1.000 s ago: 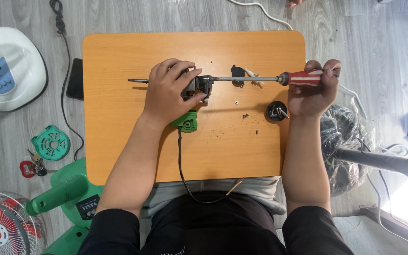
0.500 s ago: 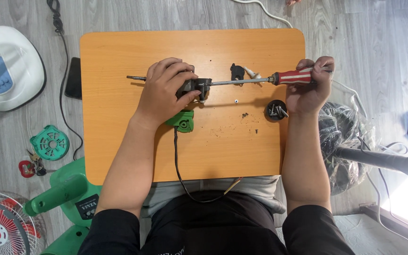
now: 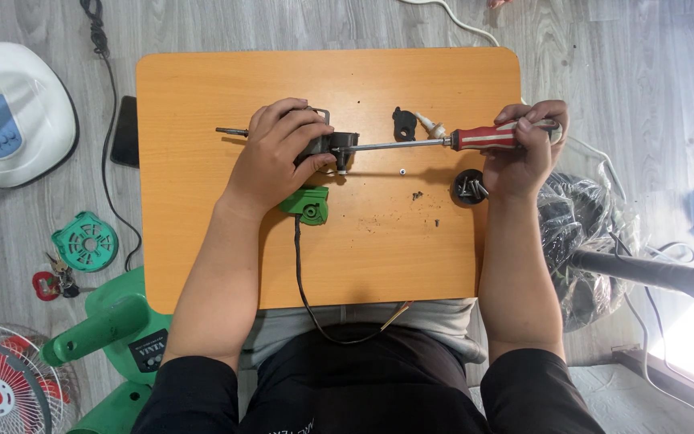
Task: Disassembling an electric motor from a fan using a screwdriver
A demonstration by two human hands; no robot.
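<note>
Near the table's (image 3: 202,265) far edge, the left hand (image 3: 271,157) is clamped over a small dark motor (image 3: 327,146); it looks stiff, dense and fairly heavy, best held round its body. The right hand (image 3: 524,153) is closed on a red-handled screwdriver (image 3: 443,142), tip at the motor's right side

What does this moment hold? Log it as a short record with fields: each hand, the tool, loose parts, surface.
left hand: clasps a small dark motor on the table
right hand: grips the screwdriver's red striped handle
screwdriver: lies level, tip at the motor's right end
green part: just below the motor, black cable trailing toward the person
loose parts: black cap with screws; small black piece
surface: orange table
</note>
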